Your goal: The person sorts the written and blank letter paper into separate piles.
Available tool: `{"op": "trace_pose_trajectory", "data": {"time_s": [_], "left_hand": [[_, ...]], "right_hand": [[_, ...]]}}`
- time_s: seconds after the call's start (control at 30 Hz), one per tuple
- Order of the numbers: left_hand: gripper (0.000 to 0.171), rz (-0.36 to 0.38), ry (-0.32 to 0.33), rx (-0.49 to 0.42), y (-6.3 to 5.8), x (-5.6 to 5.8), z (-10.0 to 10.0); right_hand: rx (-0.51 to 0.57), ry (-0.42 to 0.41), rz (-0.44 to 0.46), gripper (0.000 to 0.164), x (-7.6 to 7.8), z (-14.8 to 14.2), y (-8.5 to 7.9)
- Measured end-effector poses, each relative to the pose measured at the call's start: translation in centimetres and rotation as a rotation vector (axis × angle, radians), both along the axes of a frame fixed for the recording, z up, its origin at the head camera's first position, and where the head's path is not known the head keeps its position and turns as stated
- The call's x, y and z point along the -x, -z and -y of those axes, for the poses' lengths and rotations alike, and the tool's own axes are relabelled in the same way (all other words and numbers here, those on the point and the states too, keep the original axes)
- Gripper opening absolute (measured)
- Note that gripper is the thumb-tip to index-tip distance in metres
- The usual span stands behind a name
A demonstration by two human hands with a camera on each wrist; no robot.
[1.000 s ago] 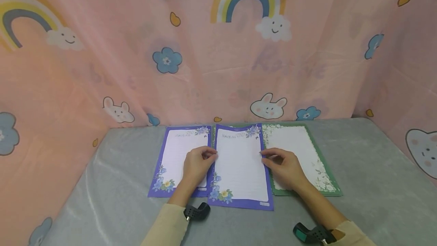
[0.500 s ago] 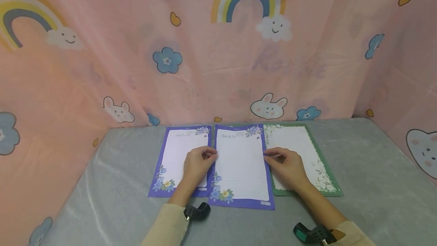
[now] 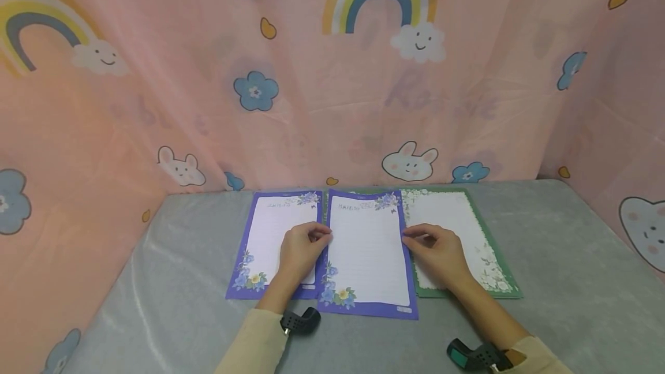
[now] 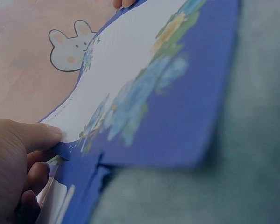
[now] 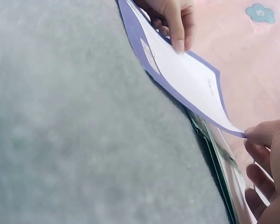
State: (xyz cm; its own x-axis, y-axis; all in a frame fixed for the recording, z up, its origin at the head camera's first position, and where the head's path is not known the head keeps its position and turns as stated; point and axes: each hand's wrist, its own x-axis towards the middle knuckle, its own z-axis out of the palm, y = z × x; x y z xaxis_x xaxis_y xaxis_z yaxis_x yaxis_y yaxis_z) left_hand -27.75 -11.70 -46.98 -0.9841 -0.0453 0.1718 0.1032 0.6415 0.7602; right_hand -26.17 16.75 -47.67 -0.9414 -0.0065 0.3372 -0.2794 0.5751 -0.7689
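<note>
Both hands hold a purple-bordered sheet of paper (image 3: 368, 253) with blue and yellow flowers, lined and marked with small writing at its top. The left hand (image 3: 301, 250) pinches its left edge between thumb and fingers; in the left wrist view that thumb (image 4: 49, 135) lies on top of the sheet. On the other side the right hand (image 3: 436, 253) pinches the right edge, its thumb (image 5: 261, 133) at the border in the right wrist view. The held sheet bows slightly above the things below it. A similar purple sheet (image 3: 265, 235) lies to the left, partly covered by the left hand.
Green-bordered sheets (image 3: 467, 235) with white flowers lie to the right, partly under the held paper and the right hand; their edges look stacked in the right wrist view. All lie on a grey cloth-covered table (image 3: 176, 281). A pink patterned curtain (image 3: 312, 131) hangs behind.
The held sheet and the right hand shifted very slightly to the right between one second and half a second ago. Since then they look almost still, and the left hand stays in place.
</note>
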Motion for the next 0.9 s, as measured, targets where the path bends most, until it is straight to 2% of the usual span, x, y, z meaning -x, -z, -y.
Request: {"op": "trace_pose_trajectory", "data": {"time_s": [0.4,0.63,0.9], "left_hand": [[0.005,0.012,0.002,0.005,0.04,0.01,0.02],[0.005,0.016,-0.001,0.009,0.08,-0.01,-0.03],[0.006,0.008,0.002,0.026,0.03,0.02,-0.05]], "right_hand": [[-0.055,-0.027,0.075,0.012,0.01,0.12,-0.36],[-0.076,-0.071,0.103,0.013,-0.12,0.17,-0.35],[-0.079,-0.048,0.067,0.012,-0.16,0.19,-0.37]]}}
